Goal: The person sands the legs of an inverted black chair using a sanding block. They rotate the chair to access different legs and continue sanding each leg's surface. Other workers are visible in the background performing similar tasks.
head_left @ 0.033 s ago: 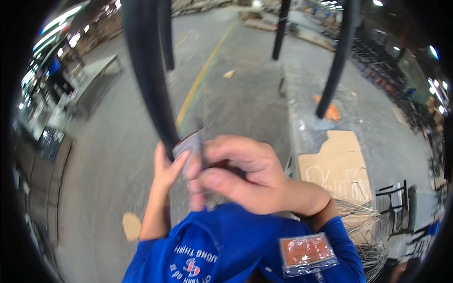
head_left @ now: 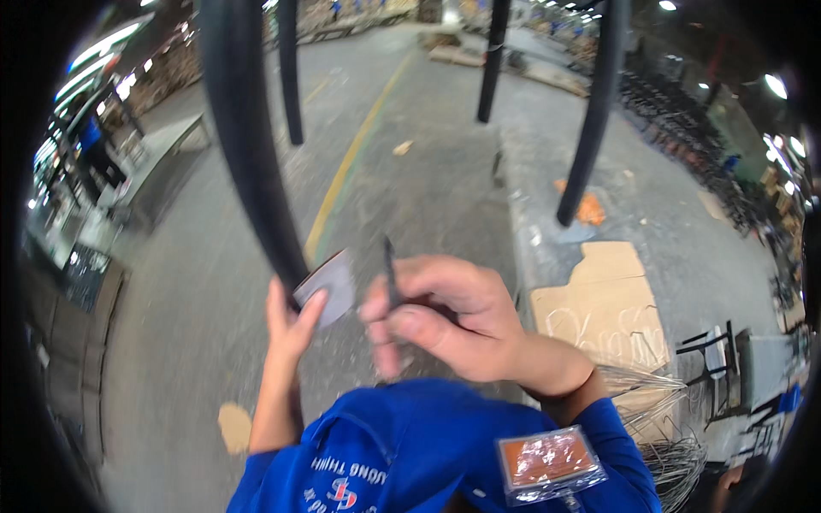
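A long dark leg [head_left: 248,162] slants down from the top of the head view to my left hand [head_left: 292,321]. That hand is closed around the leg's lower end, its thumb pressing a small grey sheet [head_left: 327,289] with a dark edge; its exact kind is not clear. Just to the right, my right hand [head_left: 457,321] pinches a thin dark pointed stick [head_left: 391,269], much like a pencil, between thumb and fingers. The tip points upward, and a gap separates it from the sheet. Where the leg leads at its top lies outside the picture.
Further dark legs [head_left: 590,120] come down from above, farther off. On the concrete floor at right lie flattened cardboard [head_left: 594,299], an orange scrap [head_left: 590,209] and bundled thin wires [head_left: 671,462]. A dark chair [head_left: 710,350] stands beyond. A long bench [head_left: 162,154] is at far left.
My right hand has drawn to the right with the dark stick, away from the grey sheet, which now shows more fully. The whole view has shifted slightly.
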`<state>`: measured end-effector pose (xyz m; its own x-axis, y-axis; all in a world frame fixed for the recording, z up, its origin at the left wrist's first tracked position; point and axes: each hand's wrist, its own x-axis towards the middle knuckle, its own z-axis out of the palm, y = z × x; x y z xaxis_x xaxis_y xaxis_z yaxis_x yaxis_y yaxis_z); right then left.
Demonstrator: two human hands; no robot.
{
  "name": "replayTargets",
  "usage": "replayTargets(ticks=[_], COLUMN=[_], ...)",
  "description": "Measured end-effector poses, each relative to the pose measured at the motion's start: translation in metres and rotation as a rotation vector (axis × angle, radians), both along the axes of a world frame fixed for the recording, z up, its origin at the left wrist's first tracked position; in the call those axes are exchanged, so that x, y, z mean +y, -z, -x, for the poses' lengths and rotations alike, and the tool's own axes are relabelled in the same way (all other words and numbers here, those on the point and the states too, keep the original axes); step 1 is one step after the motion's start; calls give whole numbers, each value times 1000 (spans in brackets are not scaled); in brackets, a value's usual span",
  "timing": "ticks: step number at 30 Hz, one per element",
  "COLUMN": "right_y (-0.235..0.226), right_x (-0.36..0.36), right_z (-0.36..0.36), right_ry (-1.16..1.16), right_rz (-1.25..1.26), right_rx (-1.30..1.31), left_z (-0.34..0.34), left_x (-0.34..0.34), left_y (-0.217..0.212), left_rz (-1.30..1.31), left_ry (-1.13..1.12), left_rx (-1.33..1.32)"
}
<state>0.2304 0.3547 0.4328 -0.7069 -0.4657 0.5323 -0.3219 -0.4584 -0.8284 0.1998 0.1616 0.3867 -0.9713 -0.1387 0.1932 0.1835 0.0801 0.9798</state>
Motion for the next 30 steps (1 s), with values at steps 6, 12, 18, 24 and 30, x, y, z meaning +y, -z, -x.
replayTargets(ticks=[6, 12, 18, 24, 30], right_y=[142, 214, 82, -19, -46], right_x=[94, 235, 245, 150, 123], right_z=[32, 52, 126, 175, 214], right_ry=[458, 847, 1273, 1338, 1401], right_rz=[-706, -1131, -884, -850, -895], right_rx=[259, -287, 511, 887, 1127], left_z=[25, -27, -98, -152, -172], left_x=[-87, -131, -188, -208, -216], left_y=[113, 103, 66, 29, 17], left_rz=[175, 72, 22, 140, 129], left_ry=[-174, -323, -305, -421, -565], left_rx=[407, 472, 595, 548, 615])
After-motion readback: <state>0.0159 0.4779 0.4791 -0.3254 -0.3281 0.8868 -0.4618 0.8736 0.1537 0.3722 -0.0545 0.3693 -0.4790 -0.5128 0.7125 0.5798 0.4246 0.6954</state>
